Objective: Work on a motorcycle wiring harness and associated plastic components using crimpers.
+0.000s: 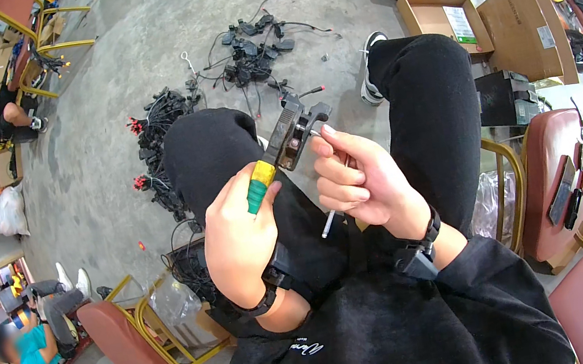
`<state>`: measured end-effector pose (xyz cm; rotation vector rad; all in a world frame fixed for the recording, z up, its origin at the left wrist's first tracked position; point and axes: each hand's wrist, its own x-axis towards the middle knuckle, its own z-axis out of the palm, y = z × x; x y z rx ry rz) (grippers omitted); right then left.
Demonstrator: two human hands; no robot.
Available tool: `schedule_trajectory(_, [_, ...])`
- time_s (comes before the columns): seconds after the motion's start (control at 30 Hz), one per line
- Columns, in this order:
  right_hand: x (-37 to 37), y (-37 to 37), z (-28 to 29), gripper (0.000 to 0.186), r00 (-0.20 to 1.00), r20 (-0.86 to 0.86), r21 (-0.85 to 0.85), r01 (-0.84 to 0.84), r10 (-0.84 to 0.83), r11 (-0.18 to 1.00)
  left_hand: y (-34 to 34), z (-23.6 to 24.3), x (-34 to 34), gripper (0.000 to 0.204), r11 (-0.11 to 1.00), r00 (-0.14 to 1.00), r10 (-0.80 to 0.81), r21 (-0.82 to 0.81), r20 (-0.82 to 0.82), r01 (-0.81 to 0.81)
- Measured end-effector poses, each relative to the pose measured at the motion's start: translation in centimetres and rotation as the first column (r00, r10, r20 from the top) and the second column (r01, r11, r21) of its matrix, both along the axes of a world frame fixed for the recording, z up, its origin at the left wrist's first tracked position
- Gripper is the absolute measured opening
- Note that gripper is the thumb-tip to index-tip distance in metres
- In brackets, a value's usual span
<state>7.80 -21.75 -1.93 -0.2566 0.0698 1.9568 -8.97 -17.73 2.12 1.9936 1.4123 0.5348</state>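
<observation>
My left hand is closed around a tool with a yellow and green grip, probably pliers. Its grey metal head points away from me, against a small black bracket-like part with a cable end beside it. My right hand pinches a thin metal rod, whose lower end sticks out below the fingers. The right thumb and fingertips are close to the black part; whether the rod enters it is hidden. Both hands are above my lap, between my knees.
Bundles of black cabled parts with red tips lie on the floor left of my knee. Another black heap lies ahead. An open cardboard box and a black case stand right. Chairs flank me; two people sit far left.
</observation>
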Motion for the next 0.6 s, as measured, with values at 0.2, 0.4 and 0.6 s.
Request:
schedule_trajectory(0.2, [-0.26, 0.08, 0.52, 0.031, 0.979, 0.201, -0.008, 0.028, -0.026, 1.000, 0.02, 0.08, -0.07, 0.026, 1.000, 1.000, -0.003, 0.006, -0.005, 0.004])
schedule_trajectory(0.4, [-0.10, 0.00, 0.42, 0.030, 0.981, 0.192, -0.028, 0.016, -0.011, 0.999, 0.09, -0.14, 0.02, 0.026, 1.000, 1.000, -0.006, 0.011, 0.000, 0.006])
schedule_trajectory(0.6, [0.47, -0.10, 0.04, 0.028, 0.969, -0.243, -0.098, -0.063, 0.038, 0.993, -0.08, 0.17, 0.12, 0.026, 1.000, 1.000, 0.000, 0.013, -0.008, 0.000])
